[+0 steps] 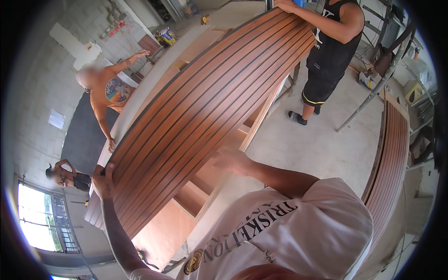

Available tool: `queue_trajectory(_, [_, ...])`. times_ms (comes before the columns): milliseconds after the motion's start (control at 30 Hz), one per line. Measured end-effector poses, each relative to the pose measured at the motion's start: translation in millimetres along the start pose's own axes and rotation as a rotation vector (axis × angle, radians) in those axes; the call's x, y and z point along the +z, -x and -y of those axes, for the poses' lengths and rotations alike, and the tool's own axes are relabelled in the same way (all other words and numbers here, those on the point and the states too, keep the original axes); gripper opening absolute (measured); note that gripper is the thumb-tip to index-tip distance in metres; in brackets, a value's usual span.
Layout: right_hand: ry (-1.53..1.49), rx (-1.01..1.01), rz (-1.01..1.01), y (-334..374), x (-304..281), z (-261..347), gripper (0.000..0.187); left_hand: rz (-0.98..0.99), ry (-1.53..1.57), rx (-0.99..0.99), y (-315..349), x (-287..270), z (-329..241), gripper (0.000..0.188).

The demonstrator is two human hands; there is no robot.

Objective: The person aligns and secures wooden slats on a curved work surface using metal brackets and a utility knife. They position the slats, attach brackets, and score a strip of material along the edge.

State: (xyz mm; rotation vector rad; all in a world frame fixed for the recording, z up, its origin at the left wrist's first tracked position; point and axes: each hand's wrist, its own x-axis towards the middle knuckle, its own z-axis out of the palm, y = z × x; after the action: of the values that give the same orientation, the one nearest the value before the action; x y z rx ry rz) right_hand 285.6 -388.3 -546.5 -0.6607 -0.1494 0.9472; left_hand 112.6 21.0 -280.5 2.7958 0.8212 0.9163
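A long brown wooden panel (196,98) with dark parallel grooves slants across the view, over a wooden frame. My left hand (104,181) grips its left edge near the close end, thumb on top and fingers out of sight at the rim. Beside the panel's right edge is my right hand (232,160), blurred, its fingers apart and nothing seen in them. At the far end a co-worker in black (331,51) has a hand (288,6) on the panel's edge. Another co-worker in an orange shirt (111,88) reaches a hand (111,144) down beside the panel's left edge.
Under the panel lies a wooden frame (192,199) with open compartments. A similar grooved panel (391,154) lies at the right, by metal scaffold poles (368,99). A third person (70,177) stands near the window (39,217). Concrete floor (317,144) lies between the panels.
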Motion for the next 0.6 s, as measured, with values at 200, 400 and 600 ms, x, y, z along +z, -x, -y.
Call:
queue_trajectory(200, [0.077,-0.132,-0.236,-39,-67,54,0.038,0.150,0.043,-0.079,2,100,-35,0.064])
queue_trajectory(400, [0.361,-0.159,-0.575,-58,-119,79,0.036,0.318,0.005,-0.189,19,211,-60,0.069])
queue_trajectory(600, [0.538,-0.162,-0.697,-53,-165,86,0.032,0.477,0.053,-0.244,42,295,-59,0.071])
